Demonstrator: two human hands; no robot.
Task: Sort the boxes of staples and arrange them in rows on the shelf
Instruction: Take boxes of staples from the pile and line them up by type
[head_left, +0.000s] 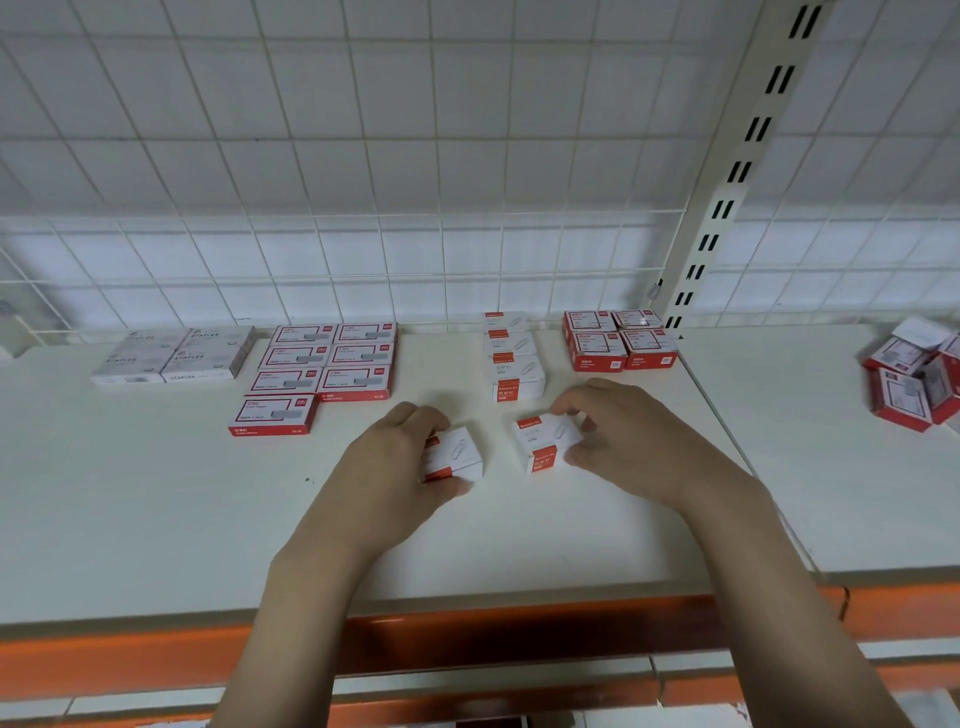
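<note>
Just small white boxes (454, 453), red-banded.

Left hand (400, 457), right hand (618, 431): fingers curled, gripping, forearms extended.

White shelf (519, 530), rows of staple boxes (332, 358)

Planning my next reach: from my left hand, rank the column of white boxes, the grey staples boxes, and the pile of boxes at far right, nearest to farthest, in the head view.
From the left hand:
1. White column, just behind, slightly right.
2. Grey boxes, back left.
3. Pile, far right on the next shelf.
</note>
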